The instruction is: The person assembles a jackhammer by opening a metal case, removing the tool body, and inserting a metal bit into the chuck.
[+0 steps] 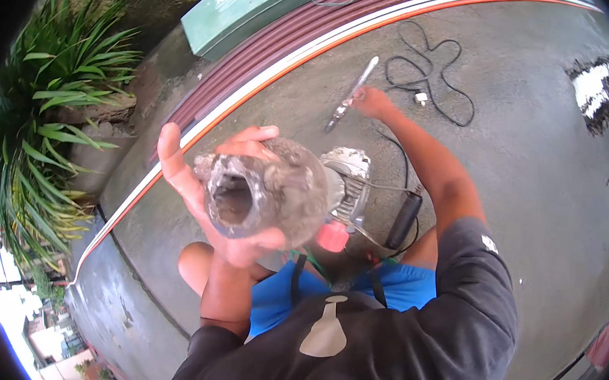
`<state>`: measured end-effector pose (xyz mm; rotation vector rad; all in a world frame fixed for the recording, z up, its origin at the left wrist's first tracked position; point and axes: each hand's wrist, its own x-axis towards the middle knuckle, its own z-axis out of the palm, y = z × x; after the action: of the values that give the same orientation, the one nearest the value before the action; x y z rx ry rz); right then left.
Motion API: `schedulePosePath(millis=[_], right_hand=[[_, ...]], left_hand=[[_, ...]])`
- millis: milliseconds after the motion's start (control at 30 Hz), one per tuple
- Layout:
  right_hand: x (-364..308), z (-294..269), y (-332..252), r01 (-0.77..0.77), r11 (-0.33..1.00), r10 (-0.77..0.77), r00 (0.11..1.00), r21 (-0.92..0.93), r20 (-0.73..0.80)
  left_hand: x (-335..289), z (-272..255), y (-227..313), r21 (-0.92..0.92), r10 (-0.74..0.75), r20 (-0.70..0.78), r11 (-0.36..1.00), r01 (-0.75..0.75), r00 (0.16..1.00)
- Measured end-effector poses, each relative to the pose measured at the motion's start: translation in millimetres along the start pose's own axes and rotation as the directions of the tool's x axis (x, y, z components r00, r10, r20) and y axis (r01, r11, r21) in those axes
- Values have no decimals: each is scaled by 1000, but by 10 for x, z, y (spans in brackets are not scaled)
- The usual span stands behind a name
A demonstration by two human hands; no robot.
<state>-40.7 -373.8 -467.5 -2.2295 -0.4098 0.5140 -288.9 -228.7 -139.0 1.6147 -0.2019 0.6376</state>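
My left hand point(192, 189) is wrapped round a grey, worn cast-metal housing point(297, 193), whose round, hollow opening faces up toward me. Just behind it is a finned motor point(352, 183) with a red part point(333, 237) on its near side; whether housing and motor are joined I cannot tell. A black cylinder point(404, 222) on wires lies to the motor's right. Farther off, my right arm stretches forward, and my right hand point(370, 102) has its fingers closed on a long silver metal tool point(365, 72) on the concrete. The tool's exact kind is not clear.
A black cable point(450, 87) with a white plug point(420, 98) lies looped beyond my right hand. Maroon corrugated sheets point(238, 76) and white and orange pipes point(286, 64) run along the far left, beside a green box point(251, 12). A leafy plant point(59, 96) grows at left.
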Motion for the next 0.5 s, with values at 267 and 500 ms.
schedulePosePath(millis=[267,500], right_hand=[[699,1016,306,77,975,18,908,-210,419],[748,1051,150,27,958,77,934,-285,348]], left_hand=[[19,-56,-115,-68,250,281,968,-240,927],[-40,-190,-112,-234,100,146,970,-64,984]])
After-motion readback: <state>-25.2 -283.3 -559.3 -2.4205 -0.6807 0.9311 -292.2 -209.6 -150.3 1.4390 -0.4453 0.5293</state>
